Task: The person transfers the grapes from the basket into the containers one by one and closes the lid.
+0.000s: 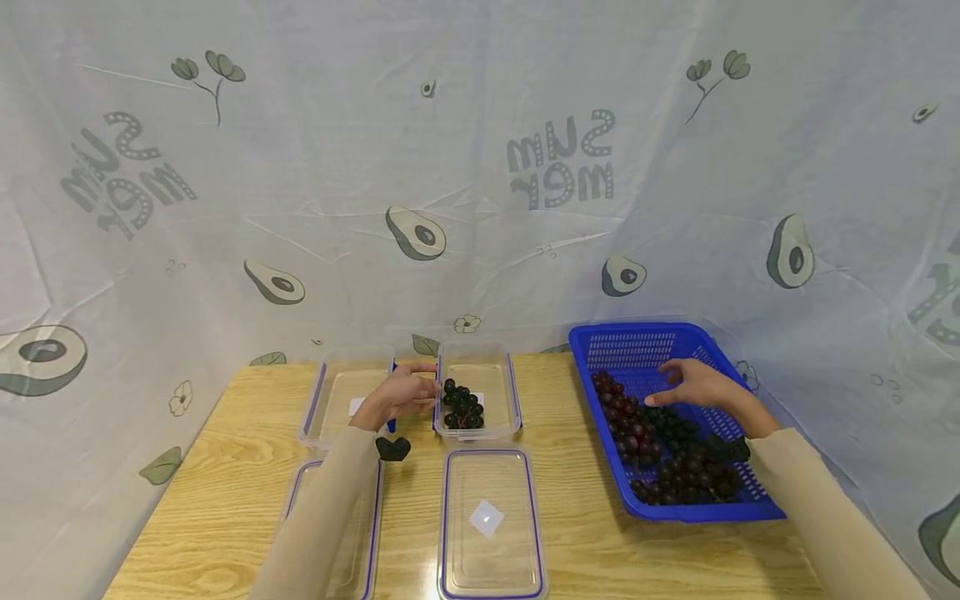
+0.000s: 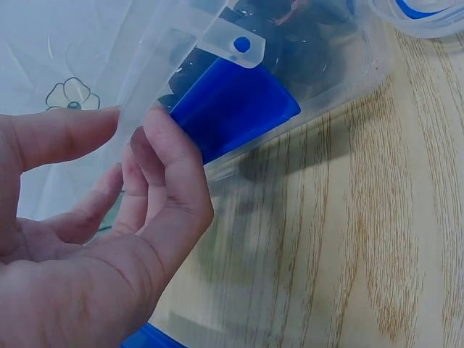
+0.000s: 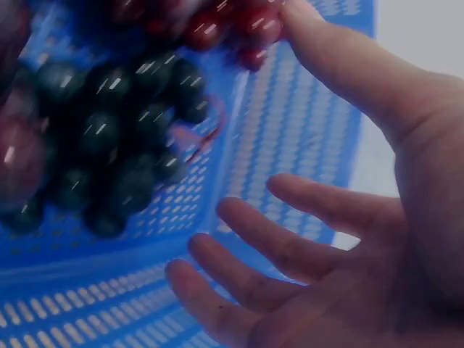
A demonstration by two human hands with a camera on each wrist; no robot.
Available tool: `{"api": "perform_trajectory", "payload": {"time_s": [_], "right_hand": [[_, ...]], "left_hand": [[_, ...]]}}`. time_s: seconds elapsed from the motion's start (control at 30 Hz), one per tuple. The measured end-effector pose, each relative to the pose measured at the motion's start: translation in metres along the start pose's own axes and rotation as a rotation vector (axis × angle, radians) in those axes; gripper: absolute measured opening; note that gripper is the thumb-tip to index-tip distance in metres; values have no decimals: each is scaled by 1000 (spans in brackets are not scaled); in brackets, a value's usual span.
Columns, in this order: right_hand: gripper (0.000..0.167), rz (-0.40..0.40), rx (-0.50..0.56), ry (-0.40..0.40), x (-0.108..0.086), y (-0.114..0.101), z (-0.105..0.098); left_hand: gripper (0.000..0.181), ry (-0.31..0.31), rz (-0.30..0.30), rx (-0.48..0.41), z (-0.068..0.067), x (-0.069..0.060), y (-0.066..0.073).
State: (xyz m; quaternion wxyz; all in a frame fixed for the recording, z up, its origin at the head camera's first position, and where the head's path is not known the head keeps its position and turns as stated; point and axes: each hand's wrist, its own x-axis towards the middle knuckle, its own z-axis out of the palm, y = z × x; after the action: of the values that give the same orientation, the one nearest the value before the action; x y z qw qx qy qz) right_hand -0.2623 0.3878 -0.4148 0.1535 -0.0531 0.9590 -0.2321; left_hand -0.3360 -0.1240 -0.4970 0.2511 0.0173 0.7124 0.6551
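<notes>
My left hand is at the left side of a clear plastic box with a bunch of dark grapes inside. In the left wrist view its forefinger touches the blue latch, and the thumb tip is close to the box's wall. Over the blue basket my right hand spreads its fingers, holding nothing. Below it lie a dark green bunch and red grapes. The right thumb tip is beside the red grapes; whether it touches them I cannot tell.
Another clear box stands left of the grape box. Two clear lids with blue seals, a left lid and a right lid, lie nearer on the wooden table. A printed curtain hangs behind.
</notes>
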Motion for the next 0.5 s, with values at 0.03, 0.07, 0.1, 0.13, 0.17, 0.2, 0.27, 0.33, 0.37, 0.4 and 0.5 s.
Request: {"api": "perform_trajectory", "payload": {"time_s": [0.03,0.07,0.1,0.13,0.17,0.2,0.27,0.33,0.37,0.4,0.5], "right_hand": [[94,2,-11,-25,2,5,1],[95,5,-20,-46,3,10,3],[94,7,-28,-65,5,14,4],[94,17,-35,-81,7,18,6],[94,26,-43,-94,9,21,7],[94,34,-51,-106,11,24,8],[96,56,-65,-125,15,29,11],[97,78,-73,-137,17,33,13],[97,83,-73,-139,17,34,14],[97,91,-71,-143,17,36,15],[96,110,-44,-156,17,37,17]], "left_hand": [[56,1,0,-3,0,0,0],[56,1,-1,-4,-1,0,-1],[56,1,-1,-4,-1,1,-1],[56,4,-3,-4,-1,1,-1],[56,8,-6,-7,-2,1,-1],[56,11,-6,-8,-2,1,-1],[56,9,-7,-6,-2,1,-1],[57,4,-7,-6,-2,0,0],[57,-1,-6,-4,-2,0,0],[57,-6,-6,0,-2,0,0],[58,-10,-8,3,-1,0,1]]}}
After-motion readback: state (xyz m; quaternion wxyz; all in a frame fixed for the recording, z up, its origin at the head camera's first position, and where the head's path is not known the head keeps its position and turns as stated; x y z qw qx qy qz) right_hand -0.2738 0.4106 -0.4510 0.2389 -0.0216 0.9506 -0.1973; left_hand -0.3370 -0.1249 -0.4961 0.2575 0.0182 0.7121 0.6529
